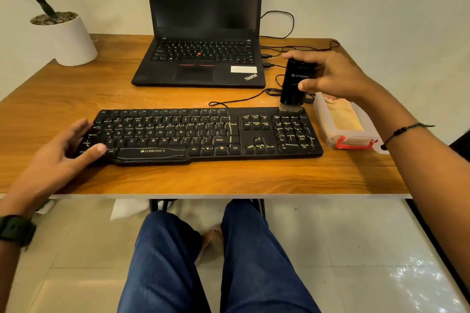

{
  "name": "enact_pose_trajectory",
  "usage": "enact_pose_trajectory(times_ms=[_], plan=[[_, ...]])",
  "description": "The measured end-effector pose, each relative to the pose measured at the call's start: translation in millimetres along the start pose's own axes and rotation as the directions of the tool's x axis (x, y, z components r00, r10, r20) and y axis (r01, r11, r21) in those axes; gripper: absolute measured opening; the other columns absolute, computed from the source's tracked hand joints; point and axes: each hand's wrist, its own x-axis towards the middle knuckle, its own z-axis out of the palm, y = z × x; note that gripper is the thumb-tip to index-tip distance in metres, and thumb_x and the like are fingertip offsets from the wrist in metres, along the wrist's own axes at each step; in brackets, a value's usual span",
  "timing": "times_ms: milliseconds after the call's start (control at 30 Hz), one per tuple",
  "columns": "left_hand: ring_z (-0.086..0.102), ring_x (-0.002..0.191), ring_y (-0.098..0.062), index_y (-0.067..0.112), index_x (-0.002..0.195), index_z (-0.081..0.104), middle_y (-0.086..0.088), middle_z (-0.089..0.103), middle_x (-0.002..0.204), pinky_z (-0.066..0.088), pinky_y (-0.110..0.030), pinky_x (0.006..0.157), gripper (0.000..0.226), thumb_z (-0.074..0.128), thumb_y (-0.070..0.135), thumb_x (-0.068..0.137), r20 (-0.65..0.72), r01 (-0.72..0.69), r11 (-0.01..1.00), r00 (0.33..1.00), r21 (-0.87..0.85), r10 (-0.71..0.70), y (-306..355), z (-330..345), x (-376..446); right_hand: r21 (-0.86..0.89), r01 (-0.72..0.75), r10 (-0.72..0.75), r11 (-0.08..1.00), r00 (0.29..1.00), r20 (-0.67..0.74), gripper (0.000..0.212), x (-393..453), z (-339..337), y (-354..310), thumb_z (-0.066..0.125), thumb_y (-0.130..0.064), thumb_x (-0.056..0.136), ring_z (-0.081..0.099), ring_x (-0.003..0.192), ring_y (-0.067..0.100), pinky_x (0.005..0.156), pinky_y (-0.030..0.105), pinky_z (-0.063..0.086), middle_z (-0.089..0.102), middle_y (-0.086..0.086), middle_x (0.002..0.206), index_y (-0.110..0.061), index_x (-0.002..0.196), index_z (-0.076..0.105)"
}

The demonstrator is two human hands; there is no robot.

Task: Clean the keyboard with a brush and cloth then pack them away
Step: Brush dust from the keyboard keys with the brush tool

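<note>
Right hand (330, 76) grips a black brush (296, 83) upright, fingers over its top, thumb pressed on the front face. Grey bristles point down and touch the far right corner of the black Zebronics keyboard (203, 134), above the number pad.

Left hand (68, 150) released, fingers spread and relaxed, resting on the keyboard's left end; thumb lies near the bottom-left keys. Dark watch on that wrist; thin cord bracelet on the right wrist.

Keyboard lies flat on the wooden counter (229, 178), spanning the space between the two hands.

Just below the right hand and forearm, beside the keyboard's right end: a clear plastic box (343, 132) with a red latch, a beige cloth (344, 115) inside.

Beyond the hands: open ThinkPad laptop (201, 53), screen dark, black cables (279, 43) trailing from its right side behind the brush. Far beyond the left hand, a white plant pot (68, 38).
</note>
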Motion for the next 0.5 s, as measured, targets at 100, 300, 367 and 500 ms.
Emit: enact_pose_trajectory(times_ms=[100,300,367,500], plan=[[0.04,0.127,-0.024,0.024,0.14,0.034,-0.007,0.042,0.142,0.032,-0.04,0.102,0.075,0.057,0.054,0.076,-0.105,-0.062,0.984,0.991,0.167,0.08,37.3,22.2,-8.7,0.021,-0.026,0.026,0.999,1.0,-0.01,0.068,-5.8,-10.2,6.2,0.062,0.008,0.079,0.05,0.116,0.023,0.083,0.044,0.055,0.051,-0.002,0.129,-0.037,0.129,0.05],[0.034,0.128,-0.014,0.022,0.14,0.035,-0.004,0.039,0.143,0.028,-0.031,0.099,0.065,0.059,0.044,0.085,-0.093,-0.218,0.968,0.969,0.125,0.23,105.8,80.0,-12.1,0.044,0.015,-0.014,0.999,0.999,-0.042,0.068,-8.5,-5.1,-5.6,0.063,0.006,0.079,0.049,0.118,0.021,0.086,0.041,0.054,0.051,-0.004,0.127,-0.038,0.129,0.048],[0.032,0.122,-0.004,0.021,0.14,0.035,0.003,0.04,0.141,0.027,-0.026,0.099,0.062,0.059,0.041,0.086,-0.051,-0.284,0.951,0.955,0.127,0.292,124.1,103.4,-11.6,-0.011,0.021,-0.021,1.0,1.0,-0.018,0.068,-7.3,3.4,-9.1,0.064,0.004,0.079,0.046,0.122,0.02,0.092,0.037,0.049,0.05,-0.004,0.131,-0.036,0.132,0.046],[0.04,0.123,-0.011,0.016,0.137,0.04,0.0,0.048,0.134,0.029,-0.024,0.097,0.058,0.06,0.037,0.087,-0.008,-0.324,0.935,0.945,0.146,0.328,133.1,133.8,-11.1,-0.074,-0.005,0.003,0.997,1.0,-0.021,0.068,-13.5,1.1,-4.2,0.063,0.003,0.079,0.046,0.121,0.021,0.098,0.044,0.045,0.05,-0.006,0.128,-0.035,0.132,0.046]])
